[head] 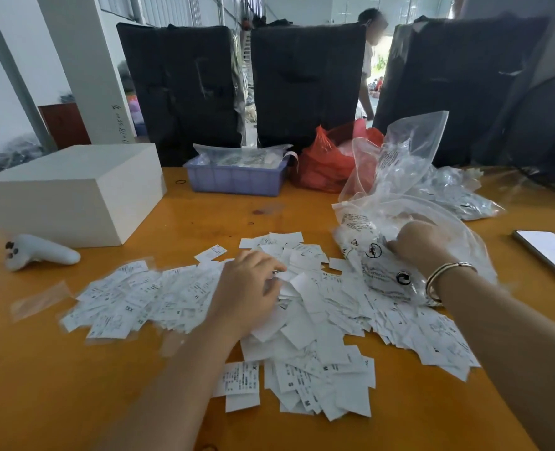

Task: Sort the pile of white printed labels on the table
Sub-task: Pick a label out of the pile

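while the pile of labels point(302, 320) is lying spread across the middle of the orange table point(74, 385), the left hand point(246, 288) is resting palm down on top of it, fingers bent and touching the slips near the centre; whether it is pinching one cannot be told. the labels are small white rectangles, some printed with fine black text and single size letters such as s, m and x, others showing blank white backs. they are overlapping loosely at every angle, a few curling up at the edges, and some at the left of the heap are sitting inside small clear sleeves. the right hand point(416, 239), with a thin bangle point(445, 275) at the wrist, is curled round a crumpled clear plastic bag point(399, 222) printed with black warning text and symbols, just beside the right edge of the pile. a white box point(74, 193) and a white handheld controller point(38, 252) are sitting at the left of the table, a lavender tray point(237, 180) and a red bag point(328, 161) at the back, and a phone point(549, 252) at the far right.
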The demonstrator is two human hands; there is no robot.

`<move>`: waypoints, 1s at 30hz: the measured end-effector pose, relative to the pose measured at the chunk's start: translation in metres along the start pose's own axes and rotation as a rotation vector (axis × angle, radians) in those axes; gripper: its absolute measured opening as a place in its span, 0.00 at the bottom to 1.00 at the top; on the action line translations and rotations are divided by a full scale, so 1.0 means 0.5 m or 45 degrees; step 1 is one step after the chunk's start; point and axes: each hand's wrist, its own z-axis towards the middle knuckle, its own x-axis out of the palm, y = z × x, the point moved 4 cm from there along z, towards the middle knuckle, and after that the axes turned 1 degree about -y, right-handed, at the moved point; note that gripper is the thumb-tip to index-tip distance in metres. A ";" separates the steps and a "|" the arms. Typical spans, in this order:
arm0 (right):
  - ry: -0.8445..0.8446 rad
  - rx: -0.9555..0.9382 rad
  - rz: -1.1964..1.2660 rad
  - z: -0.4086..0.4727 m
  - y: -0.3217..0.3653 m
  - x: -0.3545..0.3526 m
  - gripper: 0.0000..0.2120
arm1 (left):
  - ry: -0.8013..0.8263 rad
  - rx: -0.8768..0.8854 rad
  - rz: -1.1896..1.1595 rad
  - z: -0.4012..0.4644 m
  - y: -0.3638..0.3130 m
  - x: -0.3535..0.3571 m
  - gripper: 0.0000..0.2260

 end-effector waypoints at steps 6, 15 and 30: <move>-0.253 -0.024 0.249 -0.028 -0.004 -0.018 0.12 | 0.098 0.085 -0.059 -0.002 -0.008 0.025 0.09; -0.491 -0.064 0.296 -0.052 -0.013 -0.061 0.19 | 0.055 0.059 -0.105 -0.002 -0.008 0.023 0.09; 0.529 -0.614 1.572 -0.278 0.196 0.025 0.09 | 0.036 -0.352 -1.074 -0.001 -0.017 -0.010 0.20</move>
